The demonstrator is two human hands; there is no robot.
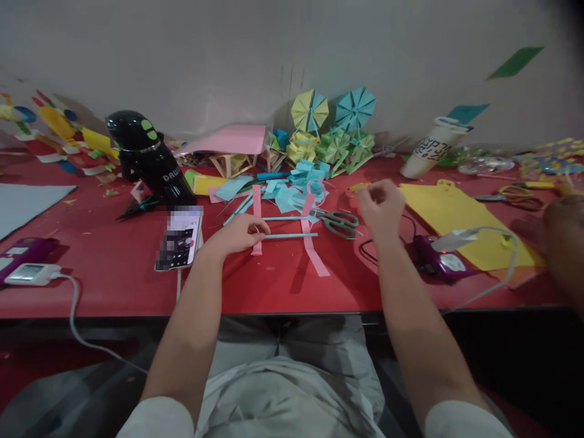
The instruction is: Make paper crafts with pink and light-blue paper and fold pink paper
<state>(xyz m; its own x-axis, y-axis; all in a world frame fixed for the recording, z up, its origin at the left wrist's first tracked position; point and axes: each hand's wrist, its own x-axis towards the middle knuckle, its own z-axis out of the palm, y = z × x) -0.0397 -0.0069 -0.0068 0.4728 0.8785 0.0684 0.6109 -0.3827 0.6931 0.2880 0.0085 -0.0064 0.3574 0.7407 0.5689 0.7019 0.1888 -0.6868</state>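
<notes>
Two thin light-blue paper sticks (292, 235) lie across two pink paper strips, one strip (257, 201) on the left and a longer, bent strip (317, 261) on the right. My left hand (239, 233) rests at the left strip, its fingers curled at the left end of the nearer stick. Raised to the right of the strips, my right hand (382, 208) has its fingers pinched together; whatever they may hold is hidden. Between the right strip and that hand lie scissors (340, 224) with grey handles. Blue paper pieces (287, 198) are heaped behind the sticks.
A black bottle (152, 161) and a phone (180, 240) stand left. Folded-paper figures (335, 146) line the wall. To the right are a paper cup (431, 149), yellow sheet (460, 213), purple device (442, 258) with cable, and another person's blurred hand (566, 243).
</notes>
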